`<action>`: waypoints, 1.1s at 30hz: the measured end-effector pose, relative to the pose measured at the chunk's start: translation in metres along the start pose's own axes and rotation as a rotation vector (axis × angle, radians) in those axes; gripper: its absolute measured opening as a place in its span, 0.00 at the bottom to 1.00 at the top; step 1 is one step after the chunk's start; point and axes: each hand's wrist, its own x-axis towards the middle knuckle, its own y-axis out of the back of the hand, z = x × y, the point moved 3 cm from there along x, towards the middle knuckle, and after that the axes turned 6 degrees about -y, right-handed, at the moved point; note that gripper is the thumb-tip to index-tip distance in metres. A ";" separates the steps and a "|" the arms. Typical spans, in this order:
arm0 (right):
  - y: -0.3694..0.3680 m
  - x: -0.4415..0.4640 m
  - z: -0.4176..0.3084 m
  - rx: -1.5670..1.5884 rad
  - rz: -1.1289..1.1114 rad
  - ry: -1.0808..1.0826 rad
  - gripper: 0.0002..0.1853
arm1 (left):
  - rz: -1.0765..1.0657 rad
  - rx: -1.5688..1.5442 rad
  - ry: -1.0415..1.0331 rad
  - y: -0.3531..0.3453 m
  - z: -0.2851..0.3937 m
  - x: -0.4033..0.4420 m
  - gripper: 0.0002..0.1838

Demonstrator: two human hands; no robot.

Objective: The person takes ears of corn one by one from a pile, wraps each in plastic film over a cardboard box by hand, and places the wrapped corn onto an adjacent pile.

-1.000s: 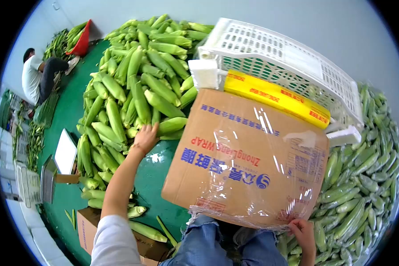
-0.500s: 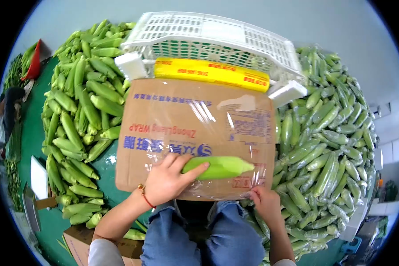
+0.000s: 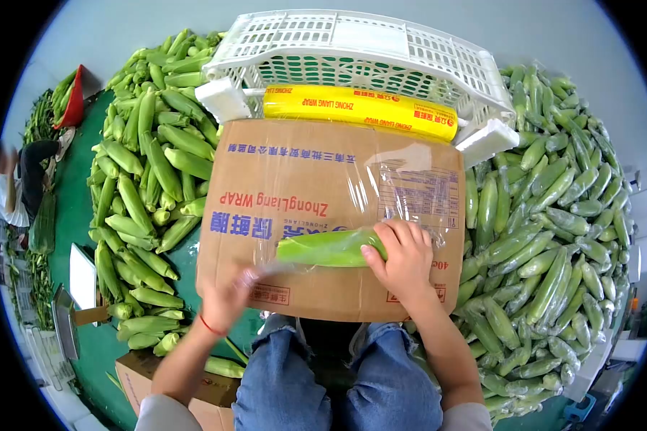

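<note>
Steadying a corn cob [image 3: 310,248] over the cardboard box [image 3: 352,294], the right hand [image 3: 404,260] wraps its fingers round one end while the blurred left hand [image 3: 226,293] pinches clear film [image 3: 272,269], best kept taut.

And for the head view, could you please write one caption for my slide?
Right hand holds corn over the box, left hand blurred by the film; unwrapped pile left, wrapped pile right.

Produce-packing room, workshop-like. Unwrapped corn [image 3: 158,161] heaped on green floor [image 3: 72,194] at left; film-wrapped cobs [image 3: 546,251] piled right. Between: yellow wrap roll [image 3: 359,113], cardboard box [image 3: 266,161], white plastic crate [image 3: 366,32].
</note>
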 end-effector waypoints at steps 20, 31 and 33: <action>0.021 -0.017 -0.039 0.081 -0.193 0.220 0.31 | -0.336 0.575 -0.158 -0.081 0.022 0.074 0.42; -0.028 0.075 -0.016 -0.055 -0.391 0.364 0.31 | -0.789 0.619 -0.384 -0.116 -0.021 0.207 0.38; -0.006 0.041 -0.028 0.002 -0.442 0.414 0.30 | -0.811 0.603 -0.379 -0.114 -0.017 0.202 0.40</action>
